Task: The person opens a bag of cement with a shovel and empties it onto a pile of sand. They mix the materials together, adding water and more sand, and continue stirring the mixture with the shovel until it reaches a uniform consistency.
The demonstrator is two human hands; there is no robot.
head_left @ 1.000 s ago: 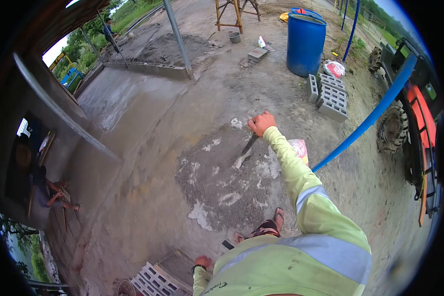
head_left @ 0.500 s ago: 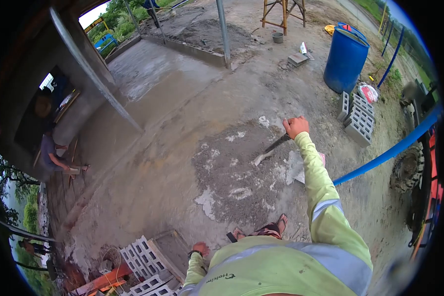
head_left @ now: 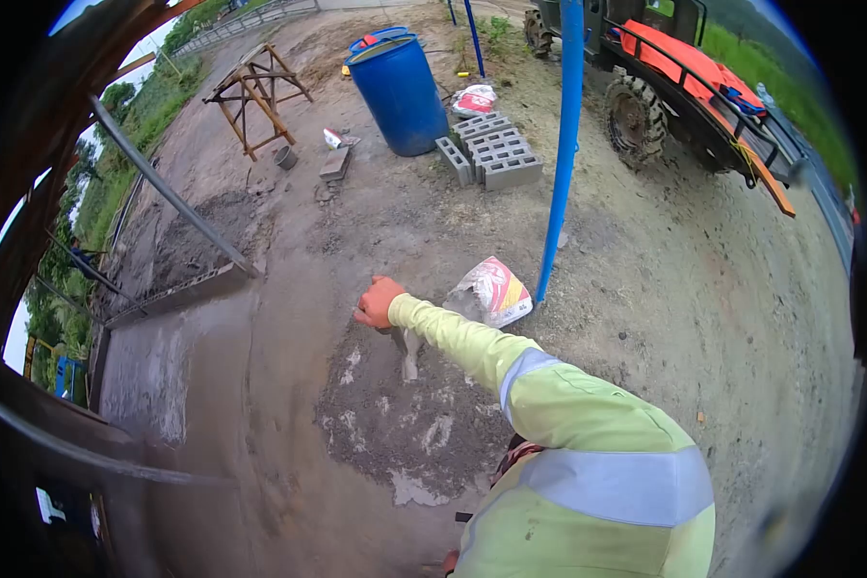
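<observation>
My right hand (head_left: pixel 380 301) is closed round the top of a dark handle, in front of my outstretched sleeve. The handle belongs to what looks like a shovel (head_left: pixel 410 358), seen steeply from above, its pale lower end over a patch of grey mortar mix (head_left: pixel 380 409) on the ground. At the bottom edge only a sliver of my left hand (head_left: pixel 450 562) shows, next to my shirt; its fingers are hidden. A torn cement bag (head_left: pixel 496 294) lies just right of the mix, near my right forearm.
A blue post (head_left: pixel 561 154) stands beyond the cement bag. Hollow blocks (head_left: pixel 496 149), a blue drum (head_left: pixel 397 91) and a wooden trestle (head_left: pixel 255 96) are farther back. A truck (head_left: pixel 660 106) stands at the right; a low block wall (head_left: pixel 183 294) is at the left.
The view has swung to the right, bringing in the truck and cement bag. My right hand still grips the shovel handle. My left hand has slipped almost out of view.
</observation>
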